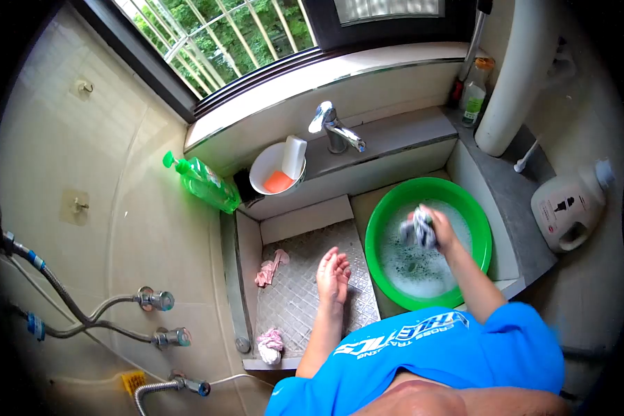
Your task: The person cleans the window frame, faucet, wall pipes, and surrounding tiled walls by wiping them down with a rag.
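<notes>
My right hand (437, 225) grips a bunched grey-and-white cloth (419, 229), a small garment whose exact kind I cannot make out. It is held over a green basin (484, 243) of sudsy water (423, 272). My left hand (333, 276) is empty, palm turned up and fingers loosely extended, above the ridged washboard slab (305, 298) left of the basin. On that slab lie a crumpled pink cloth (271, 267) and, nearer the front edge, a pink-and-white cloth (270, 344).
Behind the sink stand a faucet (337, 132) and a white bowl (262, 168) with an orange piece inside. A green pump bottle (206, 183) is at the left corner. To the right are a detergent jug (568, 208), a white pipe (516, 83) and a clear bottle (473, 97).
</notes>
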Motion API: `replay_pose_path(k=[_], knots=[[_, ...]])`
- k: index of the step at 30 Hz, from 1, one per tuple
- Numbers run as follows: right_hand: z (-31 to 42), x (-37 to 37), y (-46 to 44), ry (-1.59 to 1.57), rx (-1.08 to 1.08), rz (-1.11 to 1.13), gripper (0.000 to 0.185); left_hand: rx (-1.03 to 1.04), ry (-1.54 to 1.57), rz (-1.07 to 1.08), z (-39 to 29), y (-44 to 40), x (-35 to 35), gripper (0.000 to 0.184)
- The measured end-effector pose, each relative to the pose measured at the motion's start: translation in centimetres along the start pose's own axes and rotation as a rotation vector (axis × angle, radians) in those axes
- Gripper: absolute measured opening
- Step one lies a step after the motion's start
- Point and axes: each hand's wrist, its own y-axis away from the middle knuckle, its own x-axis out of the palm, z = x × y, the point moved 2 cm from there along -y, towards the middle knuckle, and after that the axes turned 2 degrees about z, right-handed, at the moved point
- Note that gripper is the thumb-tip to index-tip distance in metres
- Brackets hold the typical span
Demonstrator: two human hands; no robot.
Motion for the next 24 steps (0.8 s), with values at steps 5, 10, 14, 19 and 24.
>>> replay_pose_path(k=[5, 10, 14, 19, 24], knots=[[-3.4, 0.3, 4.5, -0.049, 0.150, 0.038, 0.037, 0.183, -0.016, -0.003, -4.9, -5.4, 1.5, 0.021], [-1.8, 1.1, 3.3, 0.166, -0.064, 0.163, 0.036, 0.300, -0.183, -0.335, -11.3, -12.9, 3.5, 0.064], [-2.2, 0.1, 3.4, 0.293, -0.123, 0.083, 0.032, 0.238, -0.272, -0.322, -13.2, -16.9, 2.0, 0.060], [-2.2, 0.6, 3.5, 0.403, -0.218, 0.035, 0.034, 0.331, -0.293, -0.292, -12.7, -17.2, -0.1, 0.040], [-1.2, 1.6, 4.2, 0.530, -0.226, 0.014, 0.036, 0.238, -0.298, -0.125, -10.2, -9.7, 0.1, 0.036]])
